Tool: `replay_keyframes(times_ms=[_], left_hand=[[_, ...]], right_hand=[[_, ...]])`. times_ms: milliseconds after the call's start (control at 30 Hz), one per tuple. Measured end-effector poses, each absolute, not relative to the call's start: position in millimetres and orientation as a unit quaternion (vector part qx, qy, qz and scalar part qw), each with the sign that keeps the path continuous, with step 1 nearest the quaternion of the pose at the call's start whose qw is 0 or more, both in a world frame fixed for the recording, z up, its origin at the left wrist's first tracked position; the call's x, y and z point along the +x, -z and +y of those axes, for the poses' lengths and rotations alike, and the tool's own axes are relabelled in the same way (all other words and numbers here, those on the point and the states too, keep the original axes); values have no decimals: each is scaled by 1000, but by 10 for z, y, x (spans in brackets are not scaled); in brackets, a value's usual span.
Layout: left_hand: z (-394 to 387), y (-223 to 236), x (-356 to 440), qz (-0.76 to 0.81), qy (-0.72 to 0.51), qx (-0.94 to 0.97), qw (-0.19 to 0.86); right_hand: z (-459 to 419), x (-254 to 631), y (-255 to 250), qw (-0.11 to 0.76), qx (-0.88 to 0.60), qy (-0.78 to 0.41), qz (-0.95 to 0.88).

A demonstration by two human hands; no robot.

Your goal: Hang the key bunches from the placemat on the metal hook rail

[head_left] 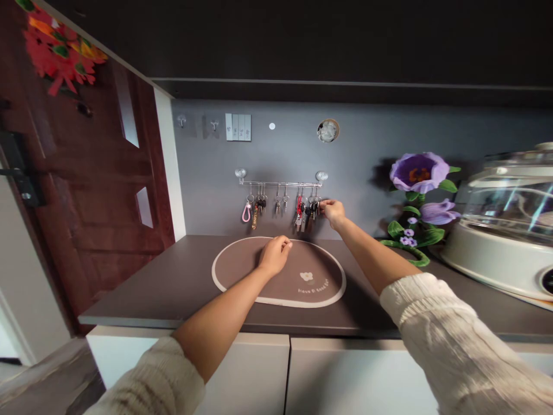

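Note:
My right hand [333, 213] reaches to the right end of a clear wall rack [280, 184]. Its thumb and forefinger are pinched on a bunch of keys [317, 207] hanging there. Several more key bunches hang along the rack, one with a pink loop strap [246, 212] and one with a red cord [299, 203]. My left hand [276, 253] is above the brown oval mat [242, 271], below the rack, its fingers curled in. Whatever those fingers may hold is hidden.
A purple felt flower [419, 173] and a white appliance with a clear dome [488, 248] stand at the right on the dark counter [173, 276]. A dark shelf [302, 89] overhangs the wall, which bears light switches [238, 127]. A red-brown door [95, 202] is at the left.

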State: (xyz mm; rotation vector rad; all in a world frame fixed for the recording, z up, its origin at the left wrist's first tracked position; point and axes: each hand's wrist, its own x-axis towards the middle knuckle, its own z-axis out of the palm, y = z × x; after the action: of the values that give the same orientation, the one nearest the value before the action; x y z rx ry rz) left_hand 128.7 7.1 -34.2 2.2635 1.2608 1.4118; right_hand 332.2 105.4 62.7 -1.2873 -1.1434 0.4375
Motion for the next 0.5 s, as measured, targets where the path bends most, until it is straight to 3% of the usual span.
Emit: replay_keyframes(times_ms=[167, 500], left_hand=[[85, 331, 1282, 433, -492, 745, 127], [-65, 236, 1191, 366, -536, 731, 212]], right_hand=[[813, 3208, -466, 661, -569, -101, -478], [-144, 2814, 7, 563, -389, -296, -666]])
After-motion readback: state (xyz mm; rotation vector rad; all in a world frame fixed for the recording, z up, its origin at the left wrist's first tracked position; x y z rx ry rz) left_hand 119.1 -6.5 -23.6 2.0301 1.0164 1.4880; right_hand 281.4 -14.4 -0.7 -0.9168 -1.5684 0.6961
